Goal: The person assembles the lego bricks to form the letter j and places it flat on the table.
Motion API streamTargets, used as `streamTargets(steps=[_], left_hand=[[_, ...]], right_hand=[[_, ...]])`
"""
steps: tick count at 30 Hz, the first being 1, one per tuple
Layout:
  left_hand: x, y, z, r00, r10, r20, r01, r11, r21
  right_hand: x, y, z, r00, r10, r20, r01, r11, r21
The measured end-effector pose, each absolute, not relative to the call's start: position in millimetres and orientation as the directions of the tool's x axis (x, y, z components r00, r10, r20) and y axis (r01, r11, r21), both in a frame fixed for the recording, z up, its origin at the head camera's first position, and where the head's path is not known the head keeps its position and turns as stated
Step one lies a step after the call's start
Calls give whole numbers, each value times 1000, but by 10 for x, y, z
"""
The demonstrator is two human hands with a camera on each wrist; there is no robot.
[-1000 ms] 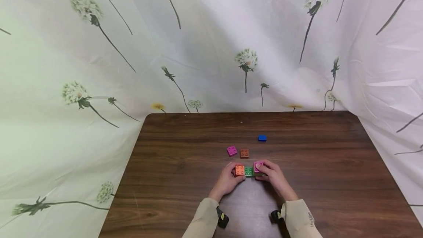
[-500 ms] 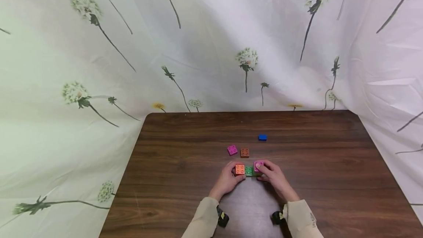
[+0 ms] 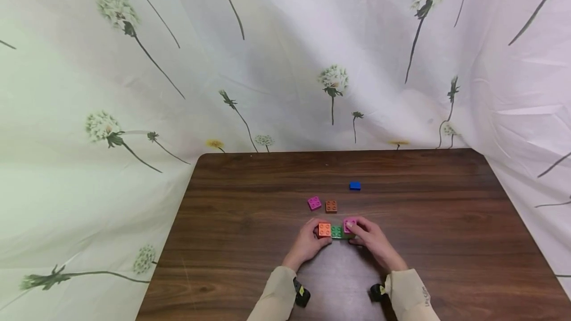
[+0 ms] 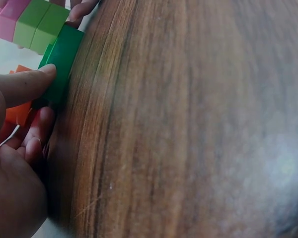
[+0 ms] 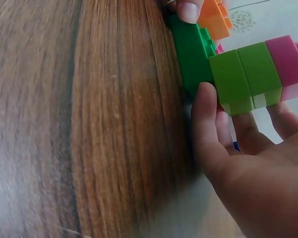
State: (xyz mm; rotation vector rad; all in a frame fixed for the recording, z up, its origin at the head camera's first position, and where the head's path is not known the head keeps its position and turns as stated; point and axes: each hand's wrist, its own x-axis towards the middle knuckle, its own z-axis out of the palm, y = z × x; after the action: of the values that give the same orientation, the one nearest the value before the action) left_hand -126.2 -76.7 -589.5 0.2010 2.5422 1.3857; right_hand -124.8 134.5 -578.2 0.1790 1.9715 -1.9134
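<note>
Low on the table lies a long dark green brick (image 5: 191, 57) with an orange brick (image 3: 324, 230) on its left end. My left hand (image 3: 307, 245) grips that end, its thumb (image 4: 32, 87) against the dark green brick's near side. At the other end stands a stack of two light green bricks (image 5: 246, 79) topped by a pink brick (image 3: 349, 225). My right hand (image 3: 372, 241) holds this stack, thumb on the pink brick and other fingers around its sides. The stack touches the dark green brick; whether it is fully seated I cannot tell.
Beyond the hands lie a loose magenta brick (image 3: 314, 203), a brown brick (image 3: 331, 206) and, farther back, a blue brick (image 3: 355, 186). The wooden table (image 3: 241, 261) ends at a flower-printed cloth (image 3: 276, 88) behind and at the sides.
</note>
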Motion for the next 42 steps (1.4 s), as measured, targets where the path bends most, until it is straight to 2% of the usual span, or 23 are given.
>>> streamTargets(steps=[14, 27, 37, 42], left_hand=[[-1254, -786, -5880, -959, 218, -183, -26, 571, 820], [-1259, -796, -5894, -957, 236, -167, -5, 565, 825], [-1263, -800, -5881, -957, 240, -164, 3, 573, 819], [-1272, -803, -5866, -955, 249, -163, 7, 567, 824]], right_hand=[[-1256, 1372, -5825, -909, -208, -362, 348, 99, -932], [-1490, 1449, -5820, -947, -129, -293, 255, 247, -935], [-1758, 1447, -5833, -964, -200, -174, 68, 446, -892], [-1878, 1411, -5839, -953, -290, -89, -69, 495, -866]])
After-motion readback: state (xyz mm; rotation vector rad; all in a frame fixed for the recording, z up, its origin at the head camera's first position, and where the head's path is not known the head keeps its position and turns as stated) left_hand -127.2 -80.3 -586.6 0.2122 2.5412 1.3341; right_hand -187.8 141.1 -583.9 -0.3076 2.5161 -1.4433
